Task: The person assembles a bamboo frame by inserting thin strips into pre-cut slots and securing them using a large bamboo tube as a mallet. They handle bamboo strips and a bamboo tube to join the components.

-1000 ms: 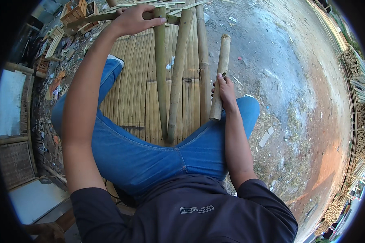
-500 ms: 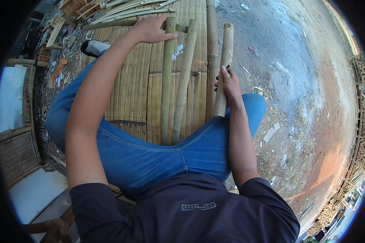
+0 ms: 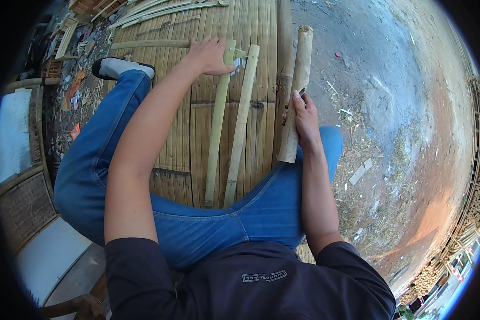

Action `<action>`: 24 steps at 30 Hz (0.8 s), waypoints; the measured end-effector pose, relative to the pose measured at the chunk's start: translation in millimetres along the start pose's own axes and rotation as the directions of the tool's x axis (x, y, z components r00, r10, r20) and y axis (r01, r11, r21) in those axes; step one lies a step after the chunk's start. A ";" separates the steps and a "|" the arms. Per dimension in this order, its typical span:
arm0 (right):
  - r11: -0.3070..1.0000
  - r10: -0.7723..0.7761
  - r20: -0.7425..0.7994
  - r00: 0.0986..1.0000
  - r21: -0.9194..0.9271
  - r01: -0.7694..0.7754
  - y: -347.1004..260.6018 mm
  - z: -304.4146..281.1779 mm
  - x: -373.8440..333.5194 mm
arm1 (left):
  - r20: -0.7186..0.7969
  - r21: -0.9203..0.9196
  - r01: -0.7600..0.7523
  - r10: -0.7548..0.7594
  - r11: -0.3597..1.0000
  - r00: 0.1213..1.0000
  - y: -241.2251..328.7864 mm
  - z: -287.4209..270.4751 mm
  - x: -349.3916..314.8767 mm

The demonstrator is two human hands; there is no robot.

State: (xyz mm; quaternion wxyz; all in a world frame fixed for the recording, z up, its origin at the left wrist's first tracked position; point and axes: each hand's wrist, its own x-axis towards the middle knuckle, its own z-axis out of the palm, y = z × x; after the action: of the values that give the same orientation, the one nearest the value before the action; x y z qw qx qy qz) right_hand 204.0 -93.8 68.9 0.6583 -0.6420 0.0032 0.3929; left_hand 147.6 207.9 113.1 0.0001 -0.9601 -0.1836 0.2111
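Observation:
My left hand (image 3: 210, 56) is closed around a joint of bamboo pieces at the far middle, its thumb across the top of a greenish bamboo slat (image 3: 218, 122). A thin bamboo crosspiece (image 3: 149, 44) runs leftward from under that hand. The crosspiece's short end shows between the greenish slat and a second, paler bamboo slat (image 3: 241, 128), which lies alongside, its near end by my lap. My right hand (image 3: 304, 116) grips a thick bamboo tube (image 3: 302, 58), tilted along my right thigh. A dark notch shows in the tube beside my thumb. The left fingers are partly hidden.
I sit on a bamboo-slat platform (image 3: 170, 128), legs spread, with a thick bamboo pole (image 3: 284, 53) along its right edge. Split bamboo strips (image 3: 168, 12) lie at the far end. Bare ground (image 3: 378, 106) with scraps stretches right; debris (image 3: 77, 98) litters the left.
The joined slats have shifted toward me and their near ends have swung left, with my left hand still on them. My left foot has drawn inward. The thick tube has tilted slightly.

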 end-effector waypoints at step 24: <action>0.997 0.063 -0.003 0.998 -0.042 -0.063 0.2 0.7 8.5 | -0.429 -0.437 0.167 -0.368 0.884 0.825 21.8 103.6 -25.7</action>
State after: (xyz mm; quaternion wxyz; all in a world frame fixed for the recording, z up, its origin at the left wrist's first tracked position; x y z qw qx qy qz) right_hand 209.5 -88.9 64.6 0.6320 -0.6556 0.0157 0.4131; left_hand 91.6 170.4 27.5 -0.1087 -0.9265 -0.3498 -0.0867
